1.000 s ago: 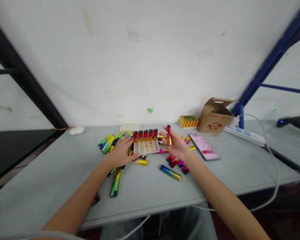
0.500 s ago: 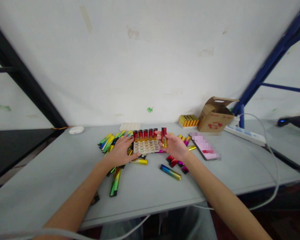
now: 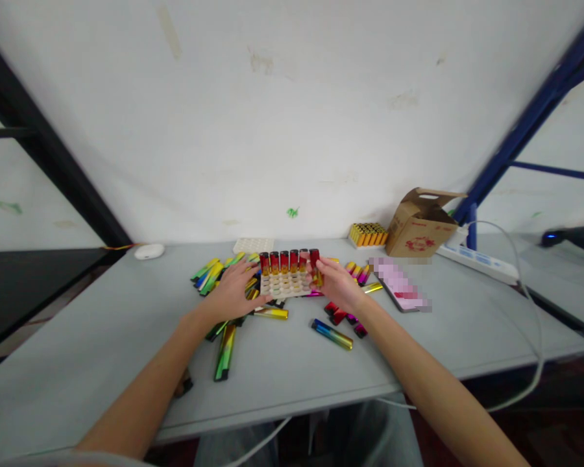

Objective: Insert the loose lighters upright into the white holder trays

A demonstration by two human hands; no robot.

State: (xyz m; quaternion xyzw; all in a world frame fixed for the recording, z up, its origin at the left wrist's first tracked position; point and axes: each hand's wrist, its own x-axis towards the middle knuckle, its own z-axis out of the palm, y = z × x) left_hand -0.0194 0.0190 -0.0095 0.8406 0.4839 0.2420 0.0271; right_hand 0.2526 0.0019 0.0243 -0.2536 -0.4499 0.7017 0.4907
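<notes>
My left hand [image 3: 230, 293] grips the left end of a white holed tray [image 3: 283, 285], its thumb along the near side. Several red and gold lighters [image 3: 284, 262] stand upright in a row at the tray's back edge. At the tray's right end my right hand [image 3: 339, 283] pinches another red and gold lighter [image 3: 314, 257], held upright beside that row. My fingers cover its lower part, so I cannot tell whether it sits in a hole. Loose green and yellow lighters [image 3: 225, 353] lie around my left hand. A blue and gold lighter [image 3: 331, 335] lies in front of my right hand.
Behind the left pile lies another white holed tray [image 3: 253, 245]. At the back right are a filled tray of yellow lighters [image 3: 368, 235], an open cardboard box [image 3: 418, 227] and a power strip [image 3: 481, 263]. A phone [image 3: 398, 283] lies right of my right hand. A white case [image 3: 149, 251] is far left.
My right hand has brought the red and gold lighter slightly left and turned it, up against the tray's right end. My left hand stays at the tray's left end.
</notes>
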